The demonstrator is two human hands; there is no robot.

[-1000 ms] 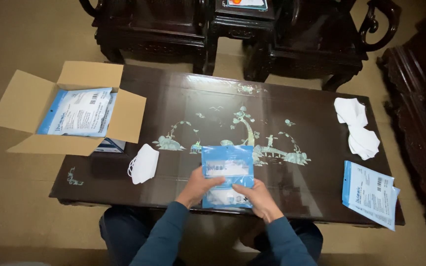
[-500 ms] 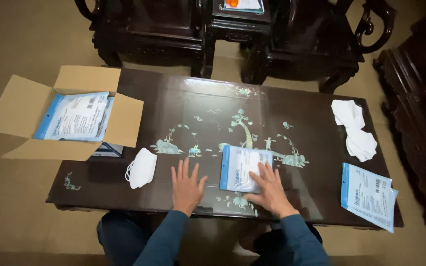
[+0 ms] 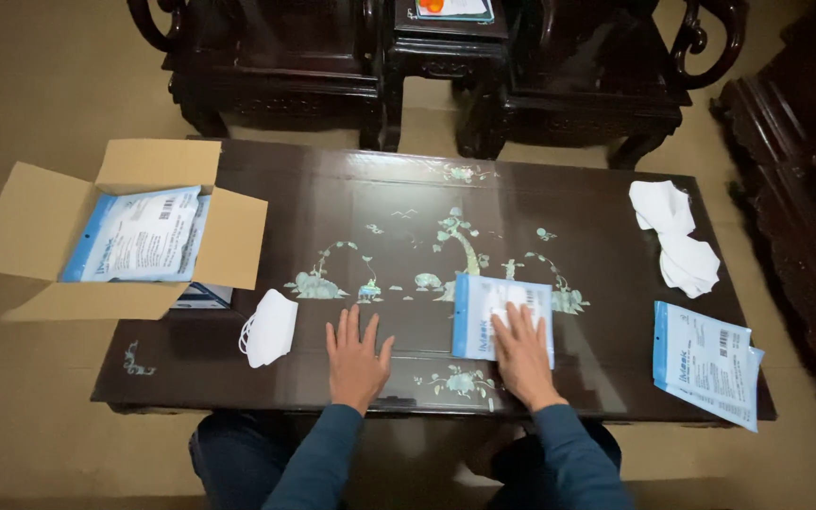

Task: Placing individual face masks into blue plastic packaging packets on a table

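Dark table (image 3: 616,274), packet (image 3: 498,307) under right hand (image 3: 521,354)

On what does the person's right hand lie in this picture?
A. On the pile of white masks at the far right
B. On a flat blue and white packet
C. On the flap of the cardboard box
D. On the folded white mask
B: the right hand lies flat on the blue and white packet, while the left hand rests on the bare table beside the folded white mask.
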